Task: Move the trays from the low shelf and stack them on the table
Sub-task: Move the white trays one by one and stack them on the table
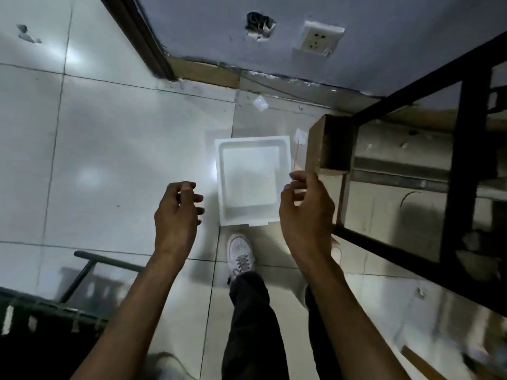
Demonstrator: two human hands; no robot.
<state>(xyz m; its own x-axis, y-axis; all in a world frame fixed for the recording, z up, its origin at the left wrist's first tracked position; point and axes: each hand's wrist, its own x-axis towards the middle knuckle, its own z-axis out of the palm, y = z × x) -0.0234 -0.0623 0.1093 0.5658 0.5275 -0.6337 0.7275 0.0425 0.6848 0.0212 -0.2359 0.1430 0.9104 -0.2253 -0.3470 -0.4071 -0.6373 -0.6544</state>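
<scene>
A white tray point(248, 178) is seen low down against the tiled floor point(115, 149), just ahead of a white shoe point(241, 253) and beside a black metal frame point(463, 160). The frame is judged to be the shelving that the tray belongs to. An open cardboard box point(330, 149) is set at the frame's near corner, close to the tray's right edge. Whether the tray lies flat on the tiles or is caught at one side cannot be told from this view. The left hand point(178, 212) is held apart from the tray, to its left. Its fingers are loosely curled and nothing is held in them. The right hand point(306, 212) is raised over the tray's right rim, with thumb and fingers bent toward each other as if for a pinch. Whether the rim is actually gripped or only overlapped cannot be told. The hands are placed on either side of the tray, which suits a two-sided lift of a wide, light, shallow piece that could tip if taken by one edge. The stacking spot is not shown, so the carry to the table is judged not yet done. A wall socket point(318, 37) is fixed on the wall beyond.
</scene>
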